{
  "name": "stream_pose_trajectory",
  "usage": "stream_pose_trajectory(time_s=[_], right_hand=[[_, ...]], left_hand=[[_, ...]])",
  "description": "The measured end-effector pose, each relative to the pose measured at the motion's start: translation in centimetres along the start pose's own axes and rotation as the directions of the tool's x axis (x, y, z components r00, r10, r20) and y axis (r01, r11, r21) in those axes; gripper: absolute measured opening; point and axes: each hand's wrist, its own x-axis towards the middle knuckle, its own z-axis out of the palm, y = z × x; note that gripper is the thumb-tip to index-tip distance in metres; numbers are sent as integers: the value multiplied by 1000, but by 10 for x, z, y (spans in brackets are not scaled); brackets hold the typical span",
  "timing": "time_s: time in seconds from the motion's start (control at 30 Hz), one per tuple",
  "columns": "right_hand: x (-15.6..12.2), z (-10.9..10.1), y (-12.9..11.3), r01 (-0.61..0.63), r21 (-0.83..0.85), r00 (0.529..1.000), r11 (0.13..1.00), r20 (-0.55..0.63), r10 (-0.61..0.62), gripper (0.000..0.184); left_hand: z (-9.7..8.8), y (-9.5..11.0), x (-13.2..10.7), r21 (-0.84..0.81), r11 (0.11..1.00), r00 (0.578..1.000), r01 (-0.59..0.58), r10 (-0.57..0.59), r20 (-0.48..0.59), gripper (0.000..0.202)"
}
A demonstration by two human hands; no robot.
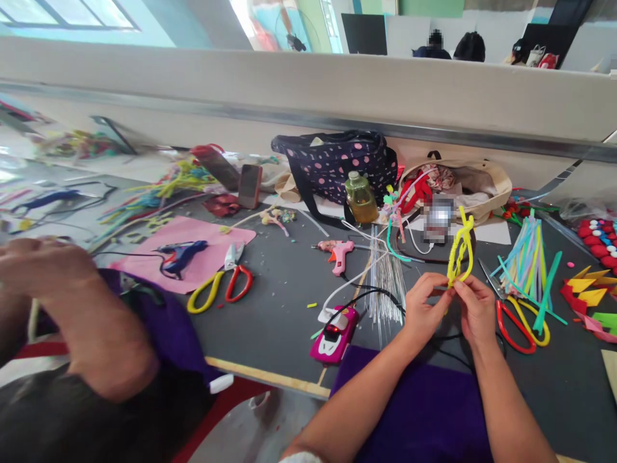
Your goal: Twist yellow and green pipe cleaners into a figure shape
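Note:
Between my two hands stands a yellow pipe cleaner, bent and twisted into upright loops. My left hand pinches its lower end from the left. Close beside it, my right hand grips the same lower end with thumb and fingers. Just right of my hands lie scissors with red and yellow handles, next to a bundle of pastel pipe cleaners. Thin metal wires lie to the left of my left hand. A purple cloth is under my forearms.
A pink glue gun and a magenta power strip with cables lie left of my hands. Behind stand a bottle and a patterned bag. A co-worker's arm is at left, near a blue glue gun and more scissors.

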Motion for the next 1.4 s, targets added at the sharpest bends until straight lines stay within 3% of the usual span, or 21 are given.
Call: stream_pose_trajectory(time_s=[0.3,0.57,1.07,1.2,1.4], right_hand=[[-4,4,8,102,-139,994,985,-25,-107,6],[-7,5,8,158,-192,986,969,-16,-164,6],[-14,8,-2,307,-131,950,943,-12,-311,6],[-12,7,-3,376,-104,920,921,-78,-385,6],[-7,5,-4,307,-95,934,947,-161,-319,5]], left_hand=[[1,-15,2,-38,994,989,105,-108,-101,11],[-2,-12,8,-103,984,979,144,-157,-133,9],[-11,-10,13,-70,993,972,91,-104,-209,10],[-13,-5,18,-143,976,956,161,-191,-223,13],[-16,-5,24,-288,910,917,297,-356,-179,18]])
